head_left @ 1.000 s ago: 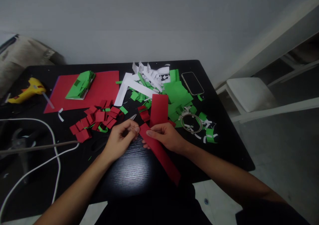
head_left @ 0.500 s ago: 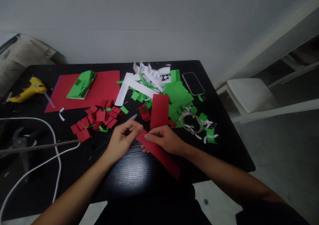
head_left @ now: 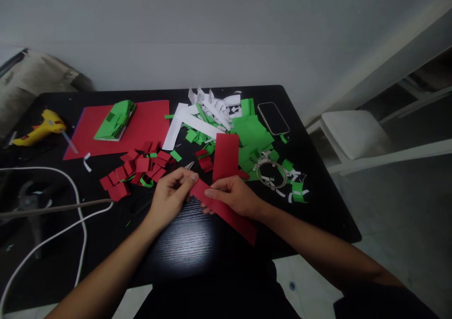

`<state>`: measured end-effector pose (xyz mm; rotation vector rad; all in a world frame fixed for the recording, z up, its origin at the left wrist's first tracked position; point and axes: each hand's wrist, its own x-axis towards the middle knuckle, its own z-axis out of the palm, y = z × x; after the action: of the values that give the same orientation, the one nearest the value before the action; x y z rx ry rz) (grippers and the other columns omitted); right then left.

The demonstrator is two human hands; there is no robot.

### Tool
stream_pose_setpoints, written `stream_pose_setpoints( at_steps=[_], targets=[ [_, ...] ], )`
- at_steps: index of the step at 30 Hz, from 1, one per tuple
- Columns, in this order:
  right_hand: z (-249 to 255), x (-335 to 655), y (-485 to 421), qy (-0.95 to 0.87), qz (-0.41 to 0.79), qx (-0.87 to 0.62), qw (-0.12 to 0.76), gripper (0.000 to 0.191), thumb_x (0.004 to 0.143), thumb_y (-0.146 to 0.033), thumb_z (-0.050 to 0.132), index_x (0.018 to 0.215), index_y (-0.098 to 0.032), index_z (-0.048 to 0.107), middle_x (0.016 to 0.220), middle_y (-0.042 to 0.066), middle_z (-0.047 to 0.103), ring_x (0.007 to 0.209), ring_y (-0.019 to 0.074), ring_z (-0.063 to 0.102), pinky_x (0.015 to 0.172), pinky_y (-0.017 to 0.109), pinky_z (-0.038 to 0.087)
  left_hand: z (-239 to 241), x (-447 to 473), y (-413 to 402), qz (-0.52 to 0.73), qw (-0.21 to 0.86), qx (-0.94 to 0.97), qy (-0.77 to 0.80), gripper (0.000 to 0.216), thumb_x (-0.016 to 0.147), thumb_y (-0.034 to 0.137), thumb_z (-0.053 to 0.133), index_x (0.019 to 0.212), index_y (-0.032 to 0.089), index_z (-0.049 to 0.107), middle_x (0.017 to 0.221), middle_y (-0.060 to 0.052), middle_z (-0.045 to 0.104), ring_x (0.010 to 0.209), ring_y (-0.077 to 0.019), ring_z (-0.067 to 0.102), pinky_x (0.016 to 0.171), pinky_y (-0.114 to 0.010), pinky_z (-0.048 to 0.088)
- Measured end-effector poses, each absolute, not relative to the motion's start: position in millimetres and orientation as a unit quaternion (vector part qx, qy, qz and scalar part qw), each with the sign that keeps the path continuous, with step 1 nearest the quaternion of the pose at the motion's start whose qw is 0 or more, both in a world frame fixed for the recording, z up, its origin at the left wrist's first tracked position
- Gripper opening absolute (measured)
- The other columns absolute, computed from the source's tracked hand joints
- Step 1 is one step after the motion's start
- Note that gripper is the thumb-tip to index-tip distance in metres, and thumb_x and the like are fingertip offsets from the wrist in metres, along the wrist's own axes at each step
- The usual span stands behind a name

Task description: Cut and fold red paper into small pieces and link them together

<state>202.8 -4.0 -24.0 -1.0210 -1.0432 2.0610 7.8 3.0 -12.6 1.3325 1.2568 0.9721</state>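
A long red paper strip (head_left: pixel 233 217) slants between my hands above the dark table (head_left: pixel 183 257). My left hand (head_left: pixel 171 196) pinches its upper left end between thumb and fingers. Farther along, my right hand (head_left: pixel 235 196) grips the strip with the thumb on top, and its other end hangs down toward me. Just beyond my right hand lies another, wider red strip (head_left: pixel 226 156). The pointed tips of scissors (head_left: pixel 189 165) show behind my left hand, the rest largely hidden. To the left sits a heap of folded red paper pieces (head_left: pixel 143 164).
White paper scraps (head_left: pixel 221 109) and green sheets (head_left: pixel 252 133) spread at the back. A phone (head_left: pixel 273 118) and a ring (head_left: pixel 271 175) lie on the right. A yellow glue gun (head_left: pixel 44 126), pliers (head_left: pixel 31 206) and a white cable (head_left: pixel 83 220) are on the left.
My left hand has shifted slightly left with its end of the red strip. The strip's hanging end has risen a little and lies flatter.
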Motion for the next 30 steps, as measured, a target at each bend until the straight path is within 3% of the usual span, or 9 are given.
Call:
stream_pose_setpoints(
  at_steps=[8, 19, 30],
  targets=[
    [-27.6, 204.3, -3.5, -0.394, 0.773, -0.389, 0.310, 0.041, 0.077, -0.051, 0.083, 0.086, -0.012, 0.079, 0.080, 0.008, 0.080, 0.069, 0.0189, 0.077, 0.071, 0.030, 0.061, -13.4, 12.0, 2.9, 0.370, 0.574, 0.522, 0.511, 0.030, 0.083, 0.044, 0.078, 0.083, 0.017, 0.064, 0.057, 0.005, 0.059, 0.043, -0.0077, 0.049, 0.043, -0.019, 0.039],
    [-22.3, 204.4, -2.3, -0.379, 0.781, -0.393, 0.301, 0.045, 0.078, -0.055, 0.081, 0.087, -0.011, 0.079, 0.081, 0.010, 0.081, 0.072, 0.0198, 0.077, 0.073, 0.032, 0.061, -8.2, 5.8, 7.3, 0.400, 0.537, 0.519, 0.531, 0.030, 0.087, 0.036, 0.074, 0.068, 0.017, 0.061, 0.048, 0.005, 0.057, 0.043, -0.0080, 0.049, 0.046, -0.019, 0.040],
    [-25.4, 205.6, -1.9, -0.382, 0.767, -0.404, 0.319, 0.043, 0.078, -0.054, 0.081, 0.091, -0.013, 0.079, 0.082, 0.008, 0.081, 0.072, 0.0202, 0.078, 0.074, 0.033, 0.061, -15.5, 8.3, 6.1, 0.346, 0.596, 0.511, 0.515, 0.040, 0.083, 0.045, 0.076, 0.058, 0.016, 0.065, 0.048, 0.000, 0.062, 0.041, -0.0101, 0.052, 0.044, -0.022, 0.042]
  ],
)
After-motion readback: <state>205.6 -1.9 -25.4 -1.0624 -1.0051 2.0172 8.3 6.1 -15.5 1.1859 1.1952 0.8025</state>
